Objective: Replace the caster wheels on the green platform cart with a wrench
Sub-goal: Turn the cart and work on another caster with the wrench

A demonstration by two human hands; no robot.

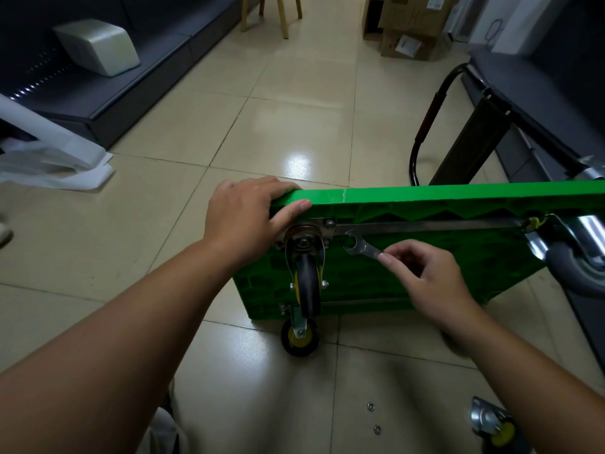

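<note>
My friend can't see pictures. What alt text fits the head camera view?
A person's left hand holds the top corner of a green cart tipped on its side, while the right hand pinches a wrench beside a mounted caster wheel. A loose caster lies on the tiled floor nearby.

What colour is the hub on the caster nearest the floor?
Yellow, on the caster, inside a black tyre; the head view shows it best.

Single head cam, wide-angle, looks fwd & down, close above cart (425, 194), floor (183, 132) beyond.
</note>
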